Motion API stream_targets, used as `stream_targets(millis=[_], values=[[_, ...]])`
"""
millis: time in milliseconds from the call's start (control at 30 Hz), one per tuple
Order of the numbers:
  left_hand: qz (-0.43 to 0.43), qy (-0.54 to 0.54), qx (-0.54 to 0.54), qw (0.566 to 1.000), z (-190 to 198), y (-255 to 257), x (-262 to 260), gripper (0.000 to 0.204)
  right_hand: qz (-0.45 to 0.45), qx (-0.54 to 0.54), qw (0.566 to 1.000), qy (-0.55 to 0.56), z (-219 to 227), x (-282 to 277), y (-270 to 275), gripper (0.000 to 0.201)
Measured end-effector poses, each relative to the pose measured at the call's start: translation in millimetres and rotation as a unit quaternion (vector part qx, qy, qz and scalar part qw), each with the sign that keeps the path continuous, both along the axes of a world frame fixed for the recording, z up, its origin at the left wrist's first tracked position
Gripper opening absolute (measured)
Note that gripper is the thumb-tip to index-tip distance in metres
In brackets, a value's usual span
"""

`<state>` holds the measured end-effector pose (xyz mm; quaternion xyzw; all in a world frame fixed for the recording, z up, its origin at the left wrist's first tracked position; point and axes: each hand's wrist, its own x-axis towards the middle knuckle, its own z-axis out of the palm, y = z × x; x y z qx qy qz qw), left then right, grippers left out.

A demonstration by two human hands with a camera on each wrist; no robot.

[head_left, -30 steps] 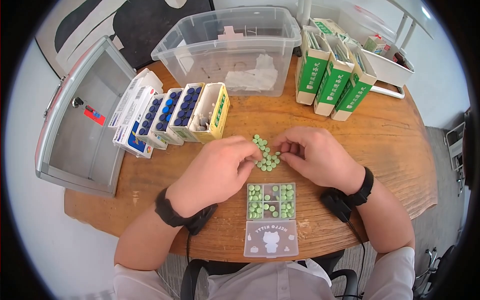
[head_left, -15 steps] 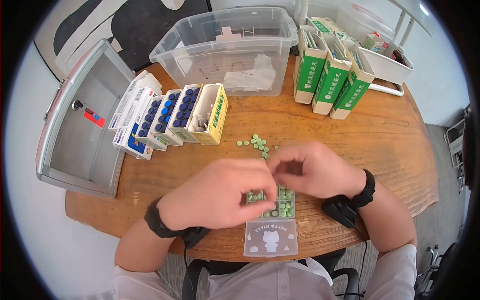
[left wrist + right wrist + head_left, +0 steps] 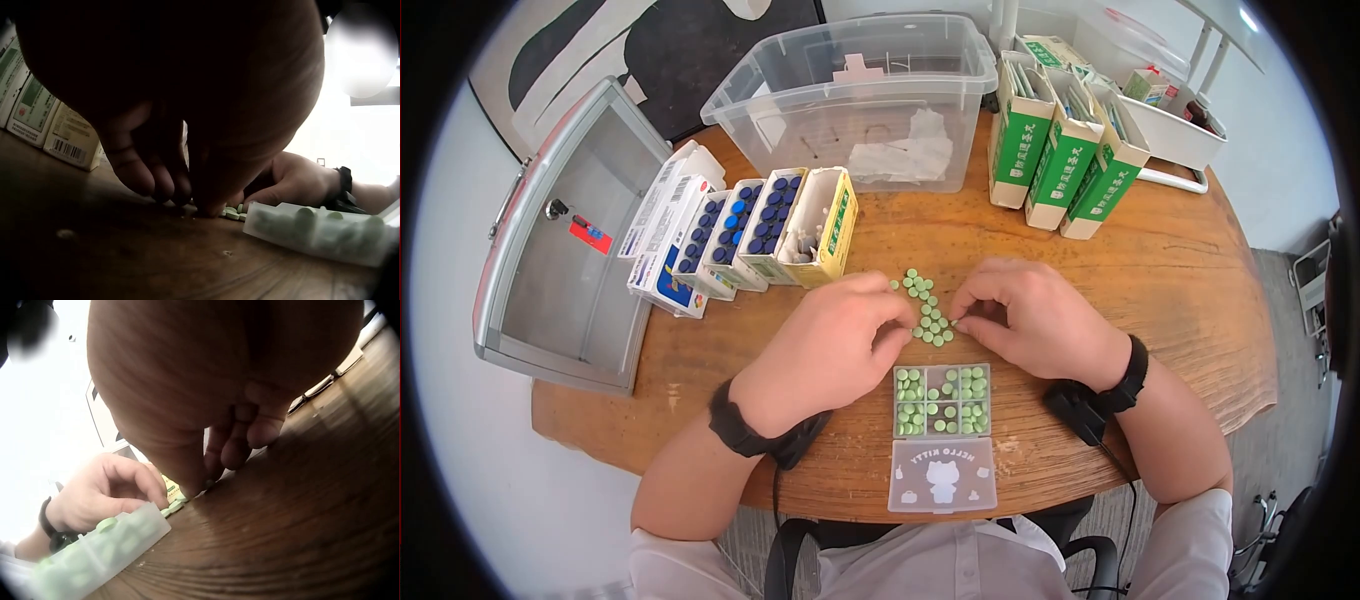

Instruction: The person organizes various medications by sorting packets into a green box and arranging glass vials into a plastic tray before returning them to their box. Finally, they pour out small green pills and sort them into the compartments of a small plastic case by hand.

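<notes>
Several round green tablets (image 3: 927, 296) lie in a loose cluster on the wooden table. My left hand (image 3: 830, 335) is at the cluster's left edge, thumb and index fingertips pinching at a tablet there. From the other side my right hand (image 3: 1035, 315) pinches a green tablet (image 3: 956, 323) between thumb and index finger. Nearer my body lies a clear pill box (image 3: 894, 402) with its lid (image 3: 943, 476) folded back toward me. Green tablets fill its left and right compartments more thickly than the middle ones. In the left wrist view, shadow hides part of the left fingertips.
Open boxes of blue-capped vials (image 3: 770, 215) stand at left beside a clear-fronted case (image 3: 560, 270). A large transparent bin (image 3: 850, 130) is at the back. Green-and-white cartons (image 3: 1060, 165) stand back right, before a white tray (image 3: 1190, 140).
Half a second ago both hands were over the pill box; now they are back at the tablet cluster. The middle compartments hold more tablets than a second ago, and the cluster has shrunk slightly.
</notes>
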<state>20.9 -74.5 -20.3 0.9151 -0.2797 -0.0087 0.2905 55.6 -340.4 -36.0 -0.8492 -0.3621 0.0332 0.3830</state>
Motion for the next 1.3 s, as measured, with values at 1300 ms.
stream_targets(millis=[1300], values=[[-0.095, -0.03, -0.06, 0.993, 19, -3, -10, 0.008, 0.032, 0.066, 0.986, 0.147, 19, -8, 1, 0.013]])
